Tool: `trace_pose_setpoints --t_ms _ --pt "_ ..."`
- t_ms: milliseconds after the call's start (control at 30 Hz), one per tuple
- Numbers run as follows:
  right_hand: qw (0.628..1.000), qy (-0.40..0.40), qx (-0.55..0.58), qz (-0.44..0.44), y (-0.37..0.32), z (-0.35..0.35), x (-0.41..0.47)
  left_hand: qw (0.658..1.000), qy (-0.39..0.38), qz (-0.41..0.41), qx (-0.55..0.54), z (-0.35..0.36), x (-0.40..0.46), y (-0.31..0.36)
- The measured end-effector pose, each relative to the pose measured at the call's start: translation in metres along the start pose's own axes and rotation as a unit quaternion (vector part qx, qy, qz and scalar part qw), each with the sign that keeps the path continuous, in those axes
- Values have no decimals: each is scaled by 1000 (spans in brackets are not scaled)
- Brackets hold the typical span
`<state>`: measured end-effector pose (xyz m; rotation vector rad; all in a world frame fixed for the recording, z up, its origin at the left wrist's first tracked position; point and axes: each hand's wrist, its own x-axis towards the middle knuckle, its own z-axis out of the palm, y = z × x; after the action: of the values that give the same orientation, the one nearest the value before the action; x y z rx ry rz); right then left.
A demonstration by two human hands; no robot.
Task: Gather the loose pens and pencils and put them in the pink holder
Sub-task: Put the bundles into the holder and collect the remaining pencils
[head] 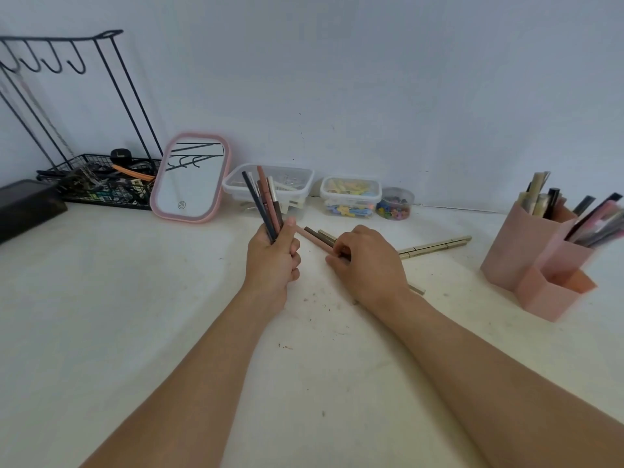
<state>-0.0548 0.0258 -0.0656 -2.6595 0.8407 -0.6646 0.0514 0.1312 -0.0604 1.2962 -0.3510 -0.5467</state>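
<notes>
Head view: a white table spreads under both forearms, backed by a pale wall. Far to the left of the left hand stands a black wire rack with hooks above a basket of clutter. Well to the right of the right hand sits the pink holder, already bristling with pens in its rear compartments. Beyond and left of the left hand leans a pink-framed mirror. Straight beyond the hands are a clear tub, a smaller tub of coloured clips and a little round pot.

The left hand is closed in a fist around a bundle of pencils, their ends fanning up and away. The right hand lies knuckles-up on the table, fingers curled over a pink pencil and dark ones between the two hands. Just right of the right hand lie gold pens, flat on the table.
</notes>
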Motion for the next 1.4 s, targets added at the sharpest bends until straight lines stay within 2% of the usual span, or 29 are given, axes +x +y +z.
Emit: trace_pose_setpoints --t_ms 300,400,467,500,567,600,667,767,900,1067,1167,1233,1300,1333,1400 --pt "998 -22 -50 39 -5 -1 -2 999 15 -37 -32 1 0 5" --pt "992 52 80 76 -8 -3 -10 999 16 -31 -27 1 1 2" --pt "961 108 220 125 -11 -5 -17 999 12 -27 -23 1 1 1" --pt "932 113 306 160 -14 -7 -21 999 10 -27 -22 1 1 2" --pt "849 86 471 224 -22 -10 -27 999 2 -34 -31 2 0 3" --pt "818 71 519 237 -25 -10 -29 998 -8 -38 -44 2 -2 4" --pt "802 52 547 234 -30 -7 -30 996 -33 -46 -68 4 -4 5" --pt "814 42 542 207 -34 -4 -31 996 -42 -51 -57 9 -9 4" --pt "850 33 501 155 -36 -2 -33 997 -46 -47 -44 13 -10 2" --pt "894 33 437 99 -37 2 -35 998 -62 13 0 11 -9 -4" --pt "911 -5 408 62 -32 -2 -33 998 -42 33 23 8 -7 -5" --pt "951 38 305 46 -21 -6 -28 1000 -21 16 -17 5 -4 -3" --pt "987 86 124 55 -8 -12 -23 999 0 0 -54 3 -2 0" --pt "994 77 45 65 -2 -15 -21 998 8 -7 -58 2 -1 1" --pt "996 27 -35 81 5 -17 -19 998 6 -20 -61 1 0 2"
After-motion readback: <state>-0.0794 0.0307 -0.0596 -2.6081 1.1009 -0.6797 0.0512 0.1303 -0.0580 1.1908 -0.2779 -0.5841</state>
